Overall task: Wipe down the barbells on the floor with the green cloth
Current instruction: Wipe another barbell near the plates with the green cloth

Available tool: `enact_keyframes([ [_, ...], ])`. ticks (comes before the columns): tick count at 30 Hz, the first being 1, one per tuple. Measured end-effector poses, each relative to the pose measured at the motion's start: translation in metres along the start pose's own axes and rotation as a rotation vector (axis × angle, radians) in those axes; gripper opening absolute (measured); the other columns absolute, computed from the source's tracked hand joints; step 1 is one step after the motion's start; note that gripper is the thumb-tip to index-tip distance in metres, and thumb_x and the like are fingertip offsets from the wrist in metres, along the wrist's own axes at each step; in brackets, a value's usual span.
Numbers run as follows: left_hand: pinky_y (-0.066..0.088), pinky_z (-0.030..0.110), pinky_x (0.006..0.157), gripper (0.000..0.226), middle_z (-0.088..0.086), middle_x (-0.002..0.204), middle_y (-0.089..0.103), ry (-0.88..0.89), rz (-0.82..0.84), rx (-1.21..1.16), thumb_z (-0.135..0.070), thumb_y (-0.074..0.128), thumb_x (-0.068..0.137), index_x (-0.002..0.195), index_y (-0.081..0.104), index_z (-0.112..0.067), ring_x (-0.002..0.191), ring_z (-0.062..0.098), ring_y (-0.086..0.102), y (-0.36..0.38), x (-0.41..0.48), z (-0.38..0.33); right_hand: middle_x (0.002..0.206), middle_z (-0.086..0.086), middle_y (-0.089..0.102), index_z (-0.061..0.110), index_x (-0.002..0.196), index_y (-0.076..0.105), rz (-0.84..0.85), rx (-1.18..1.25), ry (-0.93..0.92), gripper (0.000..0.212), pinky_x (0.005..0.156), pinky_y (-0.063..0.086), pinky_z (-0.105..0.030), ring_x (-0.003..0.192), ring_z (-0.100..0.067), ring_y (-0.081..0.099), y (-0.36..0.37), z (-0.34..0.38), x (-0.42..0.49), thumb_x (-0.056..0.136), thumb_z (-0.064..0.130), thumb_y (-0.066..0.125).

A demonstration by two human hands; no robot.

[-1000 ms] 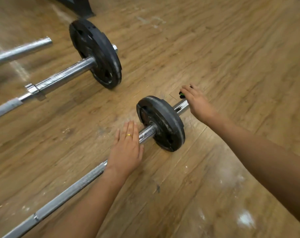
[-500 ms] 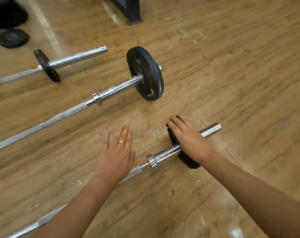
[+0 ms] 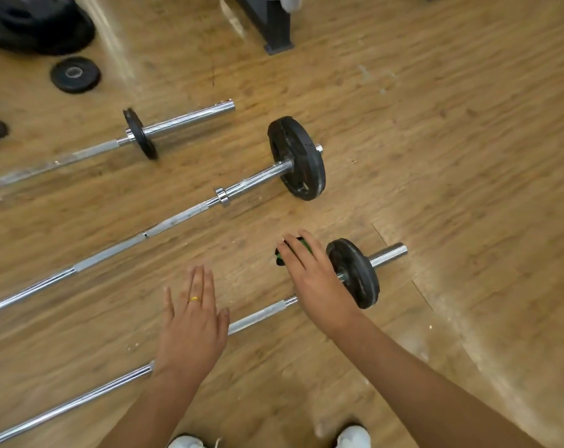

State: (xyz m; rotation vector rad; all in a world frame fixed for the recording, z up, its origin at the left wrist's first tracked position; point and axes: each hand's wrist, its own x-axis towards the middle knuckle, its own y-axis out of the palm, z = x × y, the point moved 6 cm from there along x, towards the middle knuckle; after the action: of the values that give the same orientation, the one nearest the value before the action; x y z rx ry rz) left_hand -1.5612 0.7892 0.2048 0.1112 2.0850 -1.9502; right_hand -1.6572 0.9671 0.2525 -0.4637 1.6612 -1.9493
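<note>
**Unbraced bar may roll**

The right hand point(image 3: 316, 282) curls its fingers over the green cloth point(image 3: 303, 244) on the nearest barbell point(image 3: 261, 315), just beside its plate point(image 3: 355, 273). The left hand point(image 3: 192, 321) lies flat above the shaft, fingers released. Hard wiping could roll the bar and jam knuckles against the plate.

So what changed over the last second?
The right hand carried the green cloth from the sleeve end, over the plate, inboard onto the shaft of the near barbell. The left hand moved back along the shaft, away from the plate. Nothing else moved.

right hand point(image 3: 319, 286) holding green cloth point(image 3: 304, 243) at nearest barbell point(image 3: 261, 313), left hand point(image 3: 193, 324) flat
</note>
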Motion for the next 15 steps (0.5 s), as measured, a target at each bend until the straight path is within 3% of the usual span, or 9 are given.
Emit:
enact_keyframes([
  [2, 0.012, 0.058, 0.121, 0.069, 0.014, 0.164, 0.026, 0.003, 0.024, -0.023, -0.04, 0.03, 0.101, 0.157, 0.025, 0.001, 0.154, 0.022, 0.01, -0.021, -0.006, 0.007, 0.153, -0.014, 0.041, 0.003, 0.149, 0.04, 0.021, -0.031, -0.012, 0.075, 0.122, 0.015, -0.039, 0.148, -0.036, 0.026, -0.018, 0.007, -0.001, 0.079, -0.01, 0.063],
  [5, 0.014, 0.06, 0.12, 0.069, 0.014, 0.165, 0.024, 0.039, 0.042, -0.045, -0.035, 0.048, 0.103, 0.157, 0.024, 0.0, 0.155, 0.025, 0.015, -0.058, -0.01, 0.016, 0.16, -0.011, 0.029, 0.007, 0.155, 0.028, 0.105, -0.002, 0.022, 0.077, 0.124, 0.006, -0.036, 0.152, -0.032, 0.011, -0.042, 0.019, -0.001, 0.086, -0.01, 0.057],
  [8, 0.01, 0.059, 0.121, 0.071, 0.014, 0.166, 0.021, 0.124, 0.053, 0.0, -0.037, 0.046, 0.102, 0.158, 0.02, -0.001, 0.155, 0.026, 0.013, -0.094, -0.011, 0.017, 0.163, -0.008, 0.02, 0.01, 0.157, 0.02, 0.162, 0.04, 0.073, 0.081, 0.124, 0.007, -0.037, 0.153, -0.03, 0.001, -0.06, 0.031, -0.001, 0.086, -0.014, 0.052],
  [12, 0.002, 0.057, 0.122, 0.072, 0.016, 0.167, 0.015, 0.237, 0.043, 0.112, -0.042, 0.034, 0.103, 0.156, 0.006, -0.002, 0.156, 0.027, 0.004, -0.122, -0.004, 0.011, 0.162, -0.011, 0.026, 0.007, 0.156, 0.026, 0.126, 0.064, 0.102, 0.082, 0.125, 0.011, -0.038, 0.153, -0.032, 0.007, -0.077, 0.038, 0.001, 0.083, -0.017, 0.053],
  [15, -0.004, 0.055, 0.122, 0.072, 0.015, 0.169, 0.005, 0.258, 0.054, 0.169, -0.045, 0.026, 0.105, 0.156, -0.003, -0.003, 0.156, 0.026, -0.004, -0.127, 0.011, 0.003, 0.155, -0.018, 0.038, 0.002, 0.151, 0.037, 0.073, 0.065, 0.092, 0.076, 0.124, 0.018, -0.049, 0.149, -0.038, 0.022, -0.08, 0.033, 0.009, 0.08, -0.019, 0.055],
])
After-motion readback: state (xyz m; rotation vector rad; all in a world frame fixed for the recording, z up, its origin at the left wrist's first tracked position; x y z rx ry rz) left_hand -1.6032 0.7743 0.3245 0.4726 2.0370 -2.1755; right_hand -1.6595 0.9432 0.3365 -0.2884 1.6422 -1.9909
